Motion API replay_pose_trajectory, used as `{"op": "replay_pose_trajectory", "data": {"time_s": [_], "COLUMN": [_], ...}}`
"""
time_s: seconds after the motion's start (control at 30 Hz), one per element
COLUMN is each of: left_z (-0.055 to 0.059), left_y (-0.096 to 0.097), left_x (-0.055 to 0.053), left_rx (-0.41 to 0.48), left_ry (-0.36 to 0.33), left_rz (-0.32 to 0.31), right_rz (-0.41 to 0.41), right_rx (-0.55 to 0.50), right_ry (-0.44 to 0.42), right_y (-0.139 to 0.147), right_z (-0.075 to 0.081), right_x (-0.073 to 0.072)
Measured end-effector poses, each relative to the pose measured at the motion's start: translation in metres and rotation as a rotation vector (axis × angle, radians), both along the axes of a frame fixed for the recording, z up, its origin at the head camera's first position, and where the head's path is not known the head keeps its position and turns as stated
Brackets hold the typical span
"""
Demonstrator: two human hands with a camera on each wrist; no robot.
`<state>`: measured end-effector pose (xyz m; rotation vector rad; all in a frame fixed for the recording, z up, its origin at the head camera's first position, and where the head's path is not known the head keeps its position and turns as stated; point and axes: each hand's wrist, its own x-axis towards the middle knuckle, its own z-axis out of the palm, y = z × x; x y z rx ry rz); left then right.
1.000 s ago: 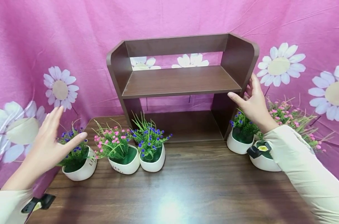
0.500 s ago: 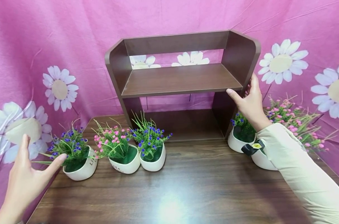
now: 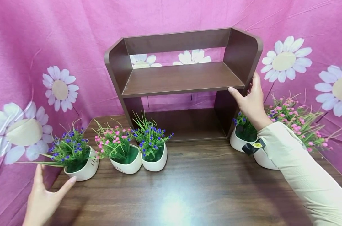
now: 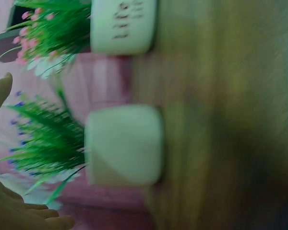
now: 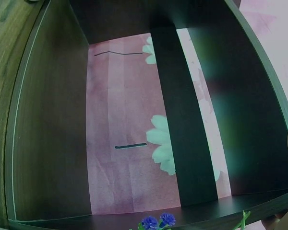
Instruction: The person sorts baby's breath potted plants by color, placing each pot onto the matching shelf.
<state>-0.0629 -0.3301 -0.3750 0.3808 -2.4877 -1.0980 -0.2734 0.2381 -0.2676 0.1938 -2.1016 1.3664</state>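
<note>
A dark brown two-tier shelf [image 3: 182, 77] stands at the back of the table. My right hand [image 3: 252, 105] grips its right side panel, thumb at the front edge and fingers round the outer side. In the right wrist view, the shelf's inner side [image 5: 48, 143] fills most of the picture. My left hand [image 3: 45, 197] is spread with nothing in it, just in front of a white pot [image 3: 84, 171] of blue artificial flowers at the left. That blue-flowered pot [image 4: 125, 146] also shows, blurred, in the left wrist view, apart from the fingers.
Right of the leftmost pot stand a pink-flowered pot [image 3: 131, 164] and a blue-flowered pot [image 3: 157, 161], close to the shelf's left front. Under my right arm are another blue-flowered pot [image 3: 237, 141] and a pink-flowered pot [image 3: 265, 160]. A pink daisy-print cloth [image 3: 171, 15] hangs behind.
My left hand has come down from over the leftmost pot, swinging out to the left and then low in front of it. The right hand keeps its place on the shelf.
</note>
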Motion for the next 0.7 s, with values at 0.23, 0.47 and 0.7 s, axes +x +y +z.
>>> {"op": "replay_pose_trajectory", "data": {"time_s": [0.23,0.47,0.7], "left_z": [-0.024,-0.032,-0.034], "left_y": [0.015,0.022,0.013], "left_x": [-0.019,-0.04,-0.046], "left_rx": [0.113,0.207,0.084], "left_ry": [-0.005,-0.018,-0.137], "left_rz": [-0.018,0.097,0.177], "right_rz": [0.007,-0.005,0.001], "right_rx": [0.002,0.008,0.002], "right_ry": [-0.003,-0.015,-0.016], "right_y": [0.0,0.0,-0.001], "right_z": [0.001,0.003,-0.001], "right_x": [0.0,0.001,0.0]}}
